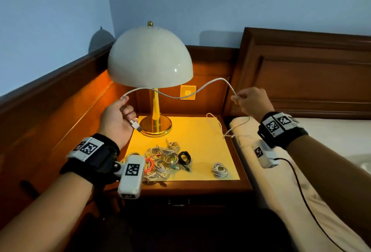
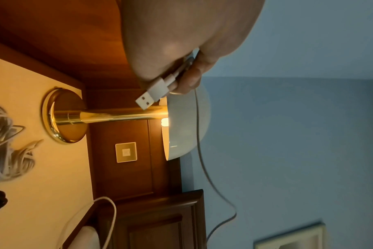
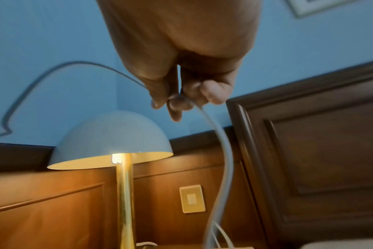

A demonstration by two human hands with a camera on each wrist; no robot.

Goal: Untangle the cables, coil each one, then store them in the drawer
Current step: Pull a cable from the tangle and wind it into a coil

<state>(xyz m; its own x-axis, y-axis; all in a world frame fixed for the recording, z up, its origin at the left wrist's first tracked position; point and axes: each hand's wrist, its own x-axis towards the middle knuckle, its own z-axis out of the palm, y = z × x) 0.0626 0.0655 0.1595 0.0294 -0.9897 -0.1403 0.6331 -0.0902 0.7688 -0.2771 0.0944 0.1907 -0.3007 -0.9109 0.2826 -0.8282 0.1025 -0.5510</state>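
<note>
Both hands, left hand [image 1: 116, 119] and right hand [image 1: 251, 101], pinch a smooth white cable [image 1: 176, 96]; tangled cable pile [image 1: 162, 159] at six o'clock on the worktop [image 1: 200, 131].

Black wristbands [image 1: 96, 157] with checkered markers; white camera boxes [image 1: 131, 175]; bare forearms

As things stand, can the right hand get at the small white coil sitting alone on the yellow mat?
Probably not yet: the path to the white coil looks clear, but the right hand is pinching the white cable stretched over to the left hand.
</note>
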